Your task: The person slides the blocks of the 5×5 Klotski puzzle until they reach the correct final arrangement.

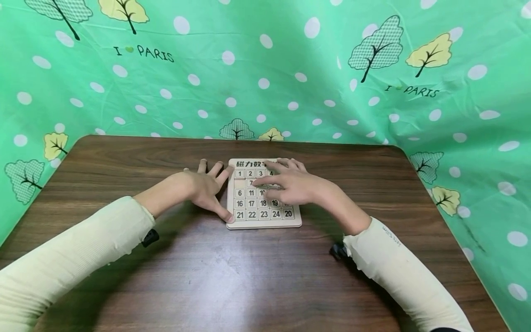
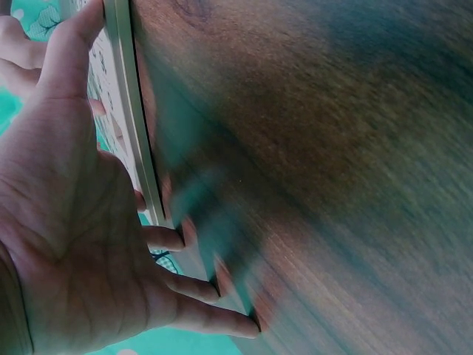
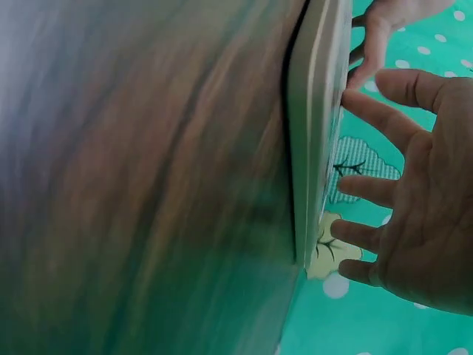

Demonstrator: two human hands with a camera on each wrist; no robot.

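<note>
A pale sliding number puzzle (image 1: pixel 265 225) lies flat on the table, its numbered tiles in rows under a title in Chinese characters. The leftmost cell of its second row is a gap, beside the 7 tile (image 1: pixel 250 183). My left hand (image 1: pixel 205 186) is spread along the puzzle's left side, thumb at the lower left corner and index finger near the upper left. My right hand (image 1: pixel 296 184) reaches over from the right with extended fingers, the index fingertip at the 7 tile. It hides several tiles and part of the title. In the right wrist view the other right fingers (image 3: pixel 358 234) look raised off the board.
The dark wooden table (image 1: pixel 232 276) extends around the puzzle on all sides. Behind it and at both sides hangs a green curtain (image 1: pixel 265 60) with white dots and printed trees. Light sleeves (image 1: pixel 79 253) cover both forearms, with dark wrist devices (image 1: pixel 338 251) underneath.
</note>
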